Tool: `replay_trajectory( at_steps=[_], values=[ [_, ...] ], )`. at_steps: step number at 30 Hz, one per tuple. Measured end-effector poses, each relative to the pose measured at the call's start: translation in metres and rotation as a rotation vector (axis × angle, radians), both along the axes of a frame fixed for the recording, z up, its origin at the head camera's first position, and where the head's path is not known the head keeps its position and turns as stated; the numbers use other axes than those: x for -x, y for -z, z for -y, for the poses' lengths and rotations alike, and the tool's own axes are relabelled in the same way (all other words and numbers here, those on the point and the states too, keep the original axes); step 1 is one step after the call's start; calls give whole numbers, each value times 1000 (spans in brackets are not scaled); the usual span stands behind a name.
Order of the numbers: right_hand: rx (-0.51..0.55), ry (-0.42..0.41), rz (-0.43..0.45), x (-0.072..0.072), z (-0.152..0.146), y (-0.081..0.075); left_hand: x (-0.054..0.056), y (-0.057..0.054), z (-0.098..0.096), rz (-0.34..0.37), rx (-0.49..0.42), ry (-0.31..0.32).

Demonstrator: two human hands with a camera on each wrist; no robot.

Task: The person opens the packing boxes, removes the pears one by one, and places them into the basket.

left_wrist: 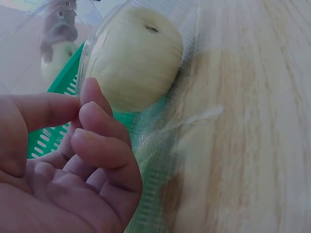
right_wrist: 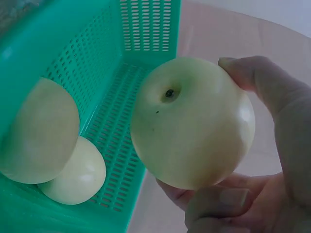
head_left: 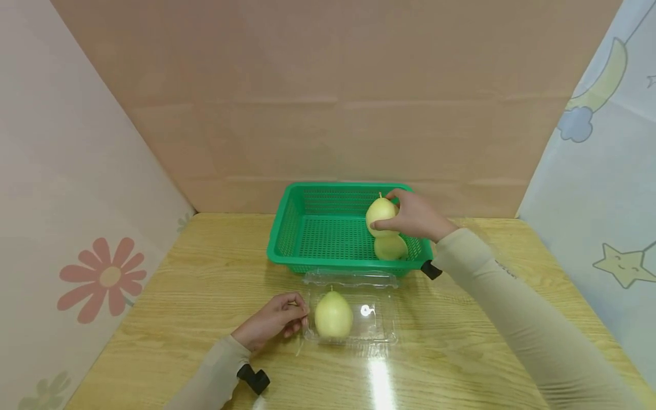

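Observation:
A pale yellow-green pear [head_left: 380,216] with its stem upward is gripped between the thumb and fingers of my right hand [head_left: 414,215], over the right part of the green basket [head_left: 274,242]. The right wrist view shows two more pears inside, one nearer pear [right_wrist: 41,131] partly covering a smaller-looking pear [right_wrist: 77,174]. In front of the basket stands a clear plastic container [head_left: 379,319], holding another pear [head_left: 333,315] in its left half. Thumb and index finger of my left hand [head_left: 274,320] pinch the container's left edge.
Everything stands on a wooden table [head_left: 205,267]. A brown paper-like backdrop [head_left: 328,114] rises behind the basket. Patterned white side panels stand left [head_left: 61,171] and right [head_left: 589,188]. Light glares on the table in front of the container.

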State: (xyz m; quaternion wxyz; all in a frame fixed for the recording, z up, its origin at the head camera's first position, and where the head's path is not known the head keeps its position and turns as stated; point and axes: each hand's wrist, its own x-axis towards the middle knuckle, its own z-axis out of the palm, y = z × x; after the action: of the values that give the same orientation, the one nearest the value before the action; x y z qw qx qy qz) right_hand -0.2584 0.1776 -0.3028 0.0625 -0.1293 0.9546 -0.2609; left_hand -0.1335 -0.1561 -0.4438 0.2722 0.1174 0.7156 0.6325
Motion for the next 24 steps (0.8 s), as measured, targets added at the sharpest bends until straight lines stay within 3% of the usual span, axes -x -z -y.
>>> replay_trajectory(
  at_steps=[9,17,24],
  values=[
    [-65,-56,11,35,29,6,0,1,0,15,-6,0],
    [-175,-76,33,65,45,27,0,1,2,8,-13,16],
    [-283,-91,18,77,53,41,-2,1,1,16,-21,6]
  ],
)
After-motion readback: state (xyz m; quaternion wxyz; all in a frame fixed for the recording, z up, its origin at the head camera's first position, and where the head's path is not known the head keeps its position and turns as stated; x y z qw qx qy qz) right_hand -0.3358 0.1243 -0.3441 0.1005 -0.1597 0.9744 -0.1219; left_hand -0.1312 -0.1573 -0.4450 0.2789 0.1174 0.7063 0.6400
